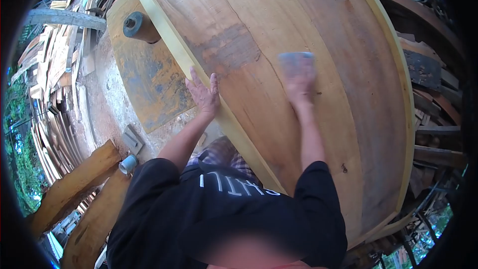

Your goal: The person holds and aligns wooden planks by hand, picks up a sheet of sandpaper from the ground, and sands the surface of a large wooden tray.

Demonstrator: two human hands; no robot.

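My left hand [204, 94] rests with spread fingers on the pale wooden edge strip [172, 37] of a large wooden panel [279, 114]. Farther right, my right hand [300, 85] is pressed down on the panel's face, smeared by motion. Under its fingers is a flat grey-blue piece of sandpaper [294, 56], too blurred to show whether a block backs it. Dark scuffed patches and a long thin crack mark the boards near it.
Left of the panel, a metal-topped cylinder [139, 26] stands on a stained plywood sheet [149, 87]. A small cup [128, 164] and a grey flat block [132, 139] lie near thick planks [74, 184]. Scrap wood [57, 69] is piled at left, more timber [428, 69] at right.
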